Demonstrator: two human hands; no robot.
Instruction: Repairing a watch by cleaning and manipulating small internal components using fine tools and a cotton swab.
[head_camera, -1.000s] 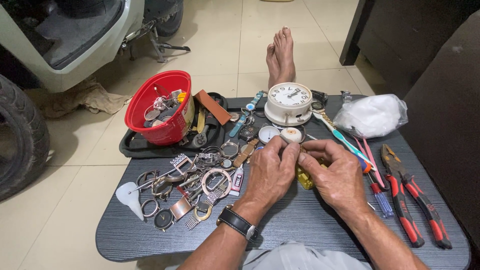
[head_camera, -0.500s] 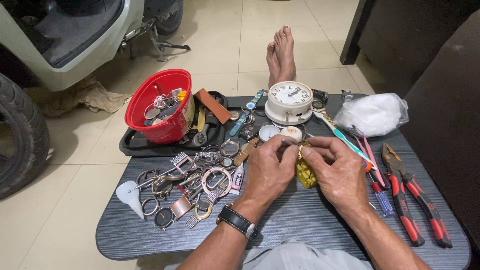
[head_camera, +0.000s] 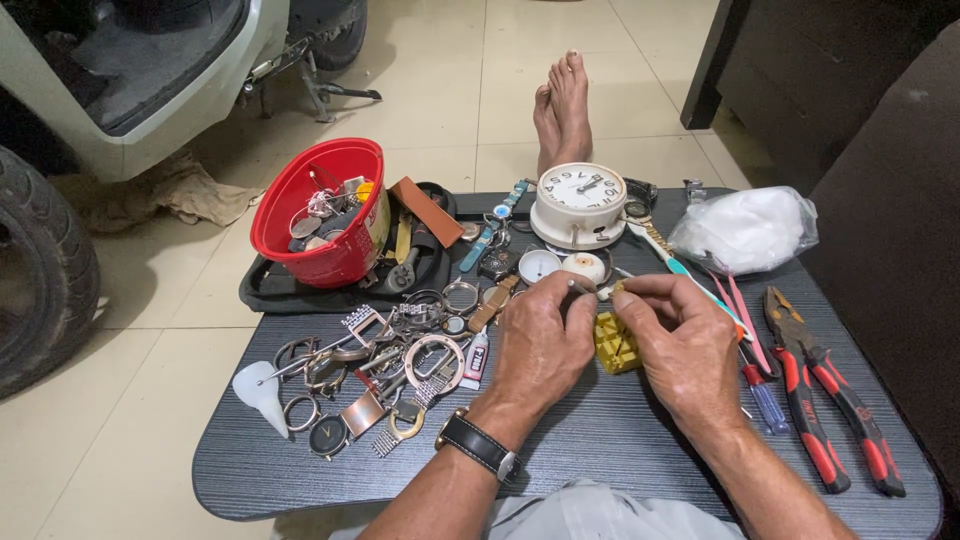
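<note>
Above ribbed yellow block (head_camera: 616, 343), fingers (head_camera: 578, 287) pinching tiny part

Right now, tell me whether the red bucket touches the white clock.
Apart. The head view shows the red bucket at the table's left, on a black tray, and the white clock further right, with watches and straps lying between them.

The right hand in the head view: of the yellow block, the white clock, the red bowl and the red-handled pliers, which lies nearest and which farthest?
From the right hand:
1. Yellow block, just left of the fingers, beside them.
2 and 3. Red-handled pliers, to the right on the table, and white clock, beyond the hands at the table's far edge: too close to call.
4. Red bowl, far left, on the black tray.
</note>
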